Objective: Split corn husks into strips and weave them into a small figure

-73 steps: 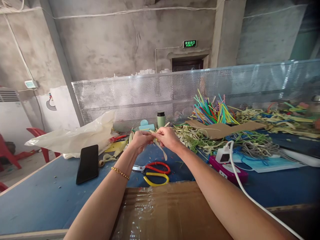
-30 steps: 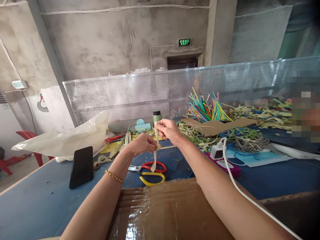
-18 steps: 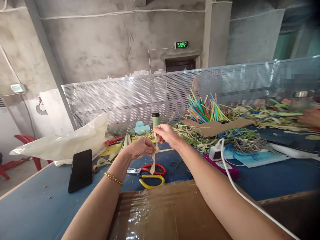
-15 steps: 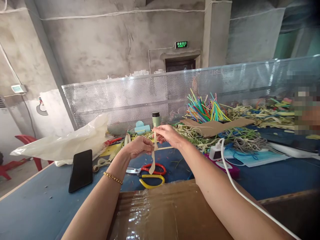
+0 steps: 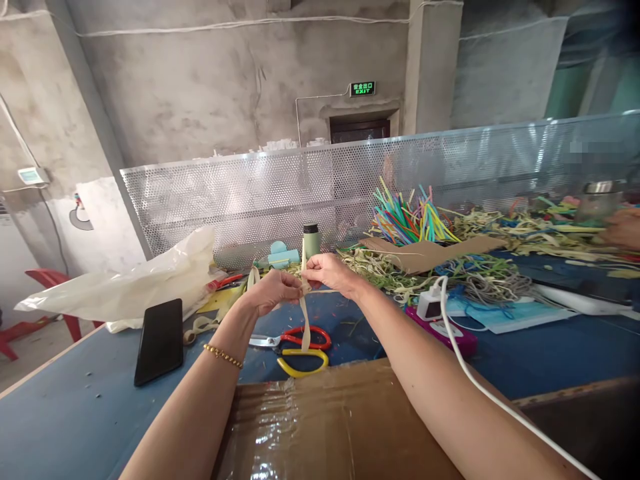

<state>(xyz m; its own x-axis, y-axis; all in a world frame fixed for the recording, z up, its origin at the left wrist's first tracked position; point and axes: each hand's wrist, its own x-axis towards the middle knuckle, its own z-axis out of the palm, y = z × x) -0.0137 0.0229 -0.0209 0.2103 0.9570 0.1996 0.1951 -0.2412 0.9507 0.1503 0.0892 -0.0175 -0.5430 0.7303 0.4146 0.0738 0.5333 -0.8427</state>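
Note:
Pale, flat strips (image 5: 305,323) cross between my two hands, one hanging down and another running off to the right. My left hand (image 5: 277,291) pinches them near the crossing, fingers closed. On the other side my right hand (image 5: 331,273) also pinches them, with one end standing up beside its fingertips. Below the hands lie scissors (image 5: 305,338) with one red and one yellow handle, on the blue tabletop (image 5: 100,413). The hanging strip passes in front of the handles. A taped cardboard box (image 5: 330,420) sits under my forearms.
Left stand a black phone (image 5: 159,342) and a translucent plastic bag (image 5: 135,280). Behind the hands is a green bottle (image 5: 311,240). To the right are piled strips (image 5: 385,277), colourful sticks (image 5: 410,217), a purple power strip (image 5: 463,341) with a white cable, and another person's hand (image 5: 623,229).
Both hands have shifted slightly left and drawn closer together at the crossing. The hanging strip now falls straighter, and the upright end reaches higher.

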